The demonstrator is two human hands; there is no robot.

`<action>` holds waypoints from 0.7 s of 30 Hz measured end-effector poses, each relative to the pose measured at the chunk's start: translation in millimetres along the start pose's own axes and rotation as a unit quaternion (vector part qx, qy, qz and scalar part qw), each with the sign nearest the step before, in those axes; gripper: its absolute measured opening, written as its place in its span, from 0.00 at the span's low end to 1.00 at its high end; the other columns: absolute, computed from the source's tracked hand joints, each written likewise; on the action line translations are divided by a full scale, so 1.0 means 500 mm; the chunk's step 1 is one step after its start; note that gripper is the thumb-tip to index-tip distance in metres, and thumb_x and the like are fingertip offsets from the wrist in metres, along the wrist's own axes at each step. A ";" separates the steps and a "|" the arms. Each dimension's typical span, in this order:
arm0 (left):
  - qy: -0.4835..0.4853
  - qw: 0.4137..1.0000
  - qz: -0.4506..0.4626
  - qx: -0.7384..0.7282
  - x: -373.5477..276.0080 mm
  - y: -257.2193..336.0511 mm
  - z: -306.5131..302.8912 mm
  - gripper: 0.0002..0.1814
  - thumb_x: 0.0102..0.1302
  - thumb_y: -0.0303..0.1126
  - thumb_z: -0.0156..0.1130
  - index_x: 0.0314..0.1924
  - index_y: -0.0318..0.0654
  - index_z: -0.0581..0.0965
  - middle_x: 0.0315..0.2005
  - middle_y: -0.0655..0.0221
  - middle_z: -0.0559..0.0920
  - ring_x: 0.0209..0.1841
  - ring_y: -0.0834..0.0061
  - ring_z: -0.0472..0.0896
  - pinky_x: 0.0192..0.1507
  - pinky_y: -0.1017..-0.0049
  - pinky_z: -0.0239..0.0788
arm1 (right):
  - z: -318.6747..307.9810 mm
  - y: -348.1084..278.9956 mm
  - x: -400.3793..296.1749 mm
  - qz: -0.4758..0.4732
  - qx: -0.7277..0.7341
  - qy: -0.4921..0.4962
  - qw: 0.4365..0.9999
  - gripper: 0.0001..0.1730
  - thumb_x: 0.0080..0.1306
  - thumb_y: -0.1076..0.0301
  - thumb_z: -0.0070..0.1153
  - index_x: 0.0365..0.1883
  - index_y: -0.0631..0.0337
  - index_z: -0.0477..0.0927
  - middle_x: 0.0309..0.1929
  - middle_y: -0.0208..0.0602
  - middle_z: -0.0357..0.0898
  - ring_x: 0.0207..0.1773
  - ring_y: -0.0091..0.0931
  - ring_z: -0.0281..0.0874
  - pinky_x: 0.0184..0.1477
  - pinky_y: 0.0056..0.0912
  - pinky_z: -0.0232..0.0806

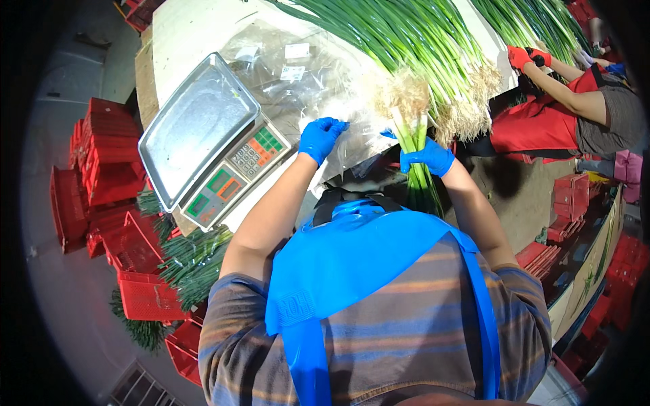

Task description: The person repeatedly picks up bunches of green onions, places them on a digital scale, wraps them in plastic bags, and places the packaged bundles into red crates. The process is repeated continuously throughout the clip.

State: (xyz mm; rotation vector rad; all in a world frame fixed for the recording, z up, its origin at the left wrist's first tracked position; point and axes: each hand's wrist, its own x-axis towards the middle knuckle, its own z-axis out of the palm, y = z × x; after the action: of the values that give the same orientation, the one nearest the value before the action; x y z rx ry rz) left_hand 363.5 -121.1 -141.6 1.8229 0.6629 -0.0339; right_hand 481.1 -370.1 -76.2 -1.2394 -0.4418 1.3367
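Observation:
My right hand (431,157), in a blue glove, grips a bunch of green onions (410,133) by the white stalks. The bunch's roots point away from me over the table edge, and its green leaves hang down towards my apron. My left hand (320,139), also blue-gloved, is over clear plastic bags (332,66) lying flat on the table. Its thumb and fingertips are drawn together; whether they pinch the film is too unclear to tell. Just beyond the held bunch lies a large pile of green onions (426,56), roots towards me.
A digital scale (236,172) with a metal pan (200,127) stands left of my left hand. Red crates (109,152) are stacked at the left, near bagged green onions (200,264). A co-worker in red gloves (523,58) handles onions at the right.

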 end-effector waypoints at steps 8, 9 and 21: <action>-0.133 0.982 0.134 -0.008 -0.040 0.025 0.026 0.24 0.59 0.42 0.61 0.52 0.36 0.72 0.43 0.65 0.78 0.46 0.74 0.75 0.54 0.74 0.63 | 0.008 0.028 0.123 0.044 -0.096 -0.029 0.994 0.10 0.54 0.68 0.60 0.29 0.66 0.79 0.25 0.39 0.79 0.28 0.25 0.76 0.35 0.27 0.69; -0.114 0.991 0.039 0.054 -0.046 0.057 0.023 0.19 0.61 0.38 0.59 0.49 0.35 0.75 0.40 0.64 0.80 0.43 0.74 0.77 0.52 0.74 0.65 | 0.015 0.026 0.131 0.051 -0.085 -0.027 0.995 0.09 0.54 0.68 0.60 0.29 0.66 0.79 0.25 0.38 0.79 0.27 0.25 0.76 0.34 0.27 0.69; -0.186 0.853 -0.140 -0.466 -0.032 0.042 -0.032 0.20 0.65 0.34 0.49 0.56 0.36 0.71 0.47 0.61 0.78 0.48 0.68 0.78 0.50 0.71 0.67 | -0.024 0.056 0.137 0.078 -0.072 0.062 0.992 0.09 0.52 0.71 0.60 0.30 0.68 0.78 0.24 0.40 0.78 0.26 0.27 0.76 0.34 0.29 0.69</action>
State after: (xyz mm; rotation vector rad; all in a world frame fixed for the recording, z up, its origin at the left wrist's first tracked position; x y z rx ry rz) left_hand 354.8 -117.8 -112.2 0.7376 0.5203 -0.2159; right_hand 496.3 -321.2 -130.6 -1.4939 -0.3655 1.3681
